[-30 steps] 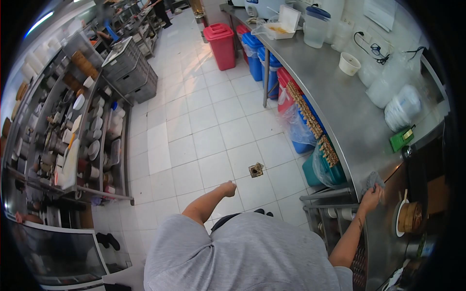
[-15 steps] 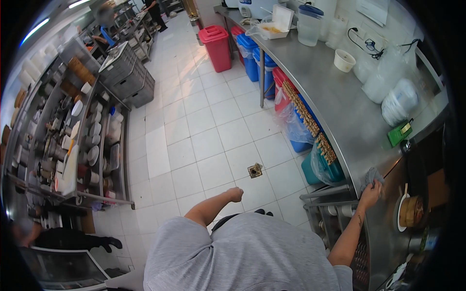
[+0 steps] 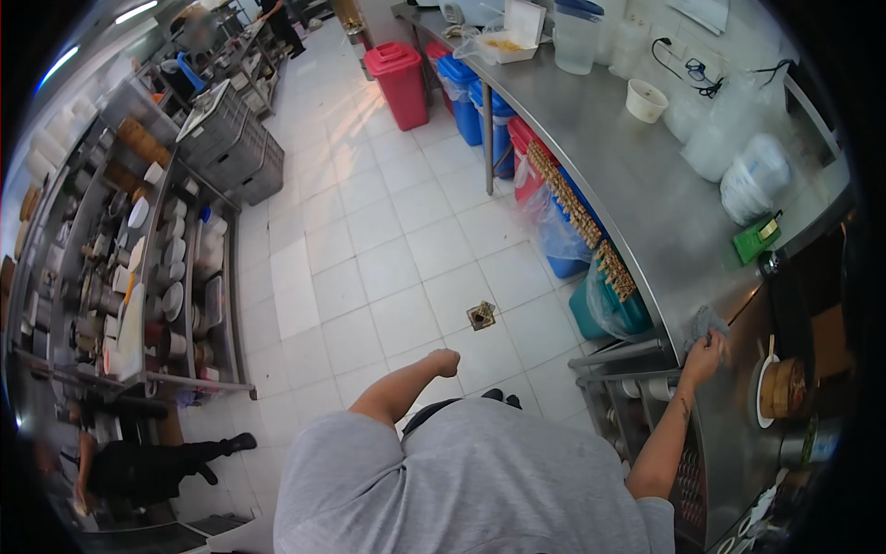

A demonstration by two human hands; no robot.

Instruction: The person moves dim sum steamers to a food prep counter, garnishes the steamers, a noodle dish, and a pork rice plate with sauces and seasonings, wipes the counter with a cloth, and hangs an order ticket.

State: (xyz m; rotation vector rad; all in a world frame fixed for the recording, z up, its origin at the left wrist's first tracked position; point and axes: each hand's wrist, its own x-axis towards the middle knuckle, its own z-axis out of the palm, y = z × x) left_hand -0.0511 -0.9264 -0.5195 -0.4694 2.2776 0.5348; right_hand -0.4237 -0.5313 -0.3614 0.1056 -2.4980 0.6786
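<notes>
My right hand (image 3: 705, 360) grips a grey cloth (image 3: 707, 325) and presses it on the steel counter (image 3: 637, 222), close to the near corner. Right of that hand, a round bamboo steamer (image 3: 783, 388) rests on a white plate (image 3: 764, 404). A green packet (image 3: 757, 240) lies farther back on the counter, beyond the cloth. Over the tiled floor, in front of my body, my left hand (image 3: 447, 362) is curled into a fist, and nothing shows in it.
Along the counter stand a white tub (image 3: 646, 100), a clear pitcher (image 3: 578, 39) and an opened takeaway box (image 3: 509, 44). Lidded bins, including a red one (image 3: 399, 88), stand below and beyond it. Dish shelves (image 3: 152, 277) and grey crates (image 3: 231, 143) line the left. A person in black (image 3: 152, 466) is at lower left.
My right hand and the cloth have hardly moved. The person in black at lower left has come further into view. The whole view has shifted slightly.
</notes>
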